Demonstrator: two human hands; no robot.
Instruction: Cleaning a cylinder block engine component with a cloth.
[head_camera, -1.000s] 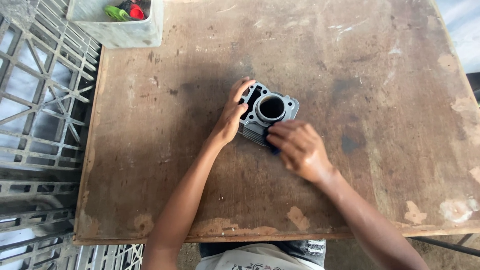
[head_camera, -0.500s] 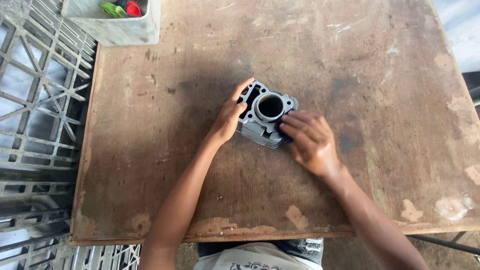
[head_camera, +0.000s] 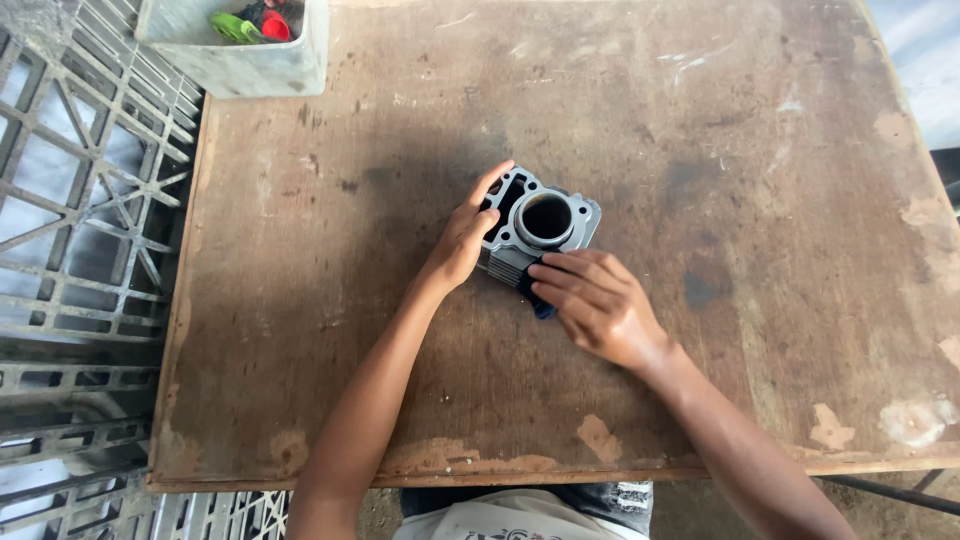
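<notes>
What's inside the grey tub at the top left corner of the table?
In the grey tub, a green piece and a red round piece show beside something dark. The tub's near wall and the picture's top edge hide the rest, so its bottom cannot be seen.

A worn wooden table (head_camera: 700, 400) stands beside grey metal grating (head_camera: 80, 250) in daylight.
</notes>
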